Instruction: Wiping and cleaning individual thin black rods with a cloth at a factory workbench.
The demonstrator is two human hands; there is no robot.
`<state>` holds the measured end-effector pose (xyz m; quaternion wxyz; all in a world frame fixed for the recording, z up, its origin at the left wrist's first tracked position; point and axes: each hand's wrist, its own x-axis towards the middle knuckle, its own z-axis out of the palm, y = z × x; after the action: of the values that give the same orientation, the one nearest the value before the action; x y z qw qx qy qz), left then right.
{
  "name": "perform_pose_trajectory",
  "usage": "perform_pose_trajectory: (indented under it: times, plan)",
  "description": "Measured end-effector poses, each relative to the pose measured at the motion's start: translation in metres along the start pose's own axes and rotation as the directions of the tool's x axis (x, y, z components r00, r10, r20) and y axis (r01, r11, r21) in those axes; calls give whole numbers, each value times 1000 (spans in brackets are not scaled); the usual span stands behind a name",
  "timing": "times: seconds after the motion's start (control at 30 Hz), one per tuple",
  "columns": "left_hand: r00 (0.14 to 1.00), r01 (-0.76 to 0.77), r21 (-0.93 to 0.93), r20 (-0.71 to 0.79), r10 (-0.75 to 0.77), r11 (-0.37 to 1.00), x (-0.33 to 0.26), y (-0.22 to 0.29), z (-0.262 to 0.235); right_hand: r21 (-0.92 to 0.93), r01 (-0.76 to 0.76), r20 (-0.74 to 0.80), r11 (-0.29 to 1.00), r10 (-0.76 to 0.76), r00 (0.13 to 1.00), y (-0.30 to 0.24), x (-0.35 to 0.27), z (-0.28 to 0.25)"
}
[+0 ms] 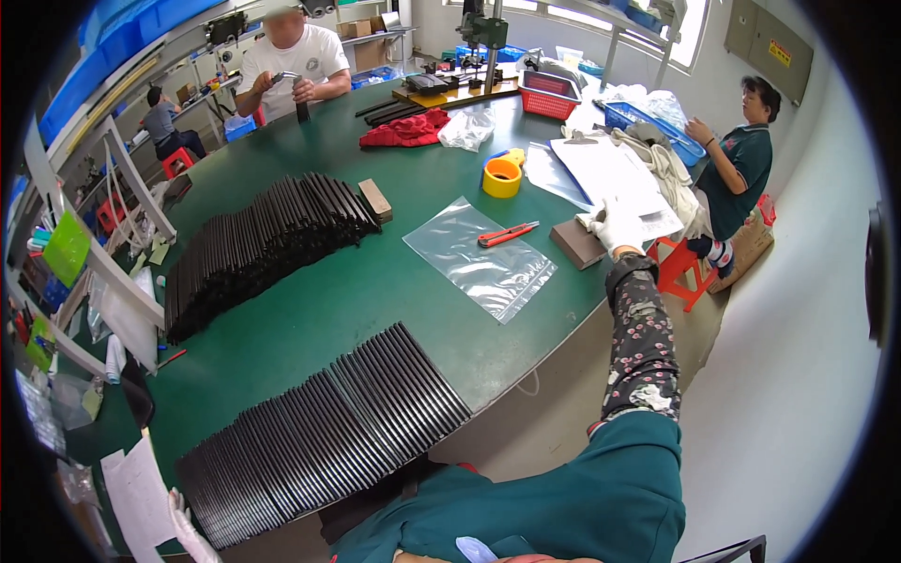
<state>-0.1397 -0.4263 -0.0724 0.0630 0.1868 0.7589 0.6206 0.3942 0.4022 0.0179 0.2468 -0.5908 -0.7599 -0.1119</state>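
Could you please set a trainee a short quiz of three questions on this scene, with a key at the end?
1. Open question: what lies on the clear plastic bag?
2. True or false: the right hand is bare.
3. Multiple choice: which of these is the left hand nearest to?
A. The roll of yellow tape
B. The front row of dark rods
C. The red basket

Key:
1. A red cutter.
2. False: it wears a white glove.
3. B.
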Motion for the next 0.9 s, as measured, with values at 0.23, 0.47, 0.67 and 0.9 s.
perform_pose_trajectory:
  times: [0.23,0.47,0.67,0.9]
  plan:
    - [985,-104,187,-115,127,977,-15,44,59,875,-301,96,379,472,876,1,31,-31]
    - [930,-270,347,-148,336,898,-36,146,149,962,-162,143,-220,-100,985,-109,-7,-108]
    - [861,-330,-236,323,394,914,-4,268,316,905,-412,260,-106,-628,733,-219,-77,-139]
    - [759,-68,-205,625,184,976,1,272,368,874,-480,289,74,-874,391,-309,-133,-160]
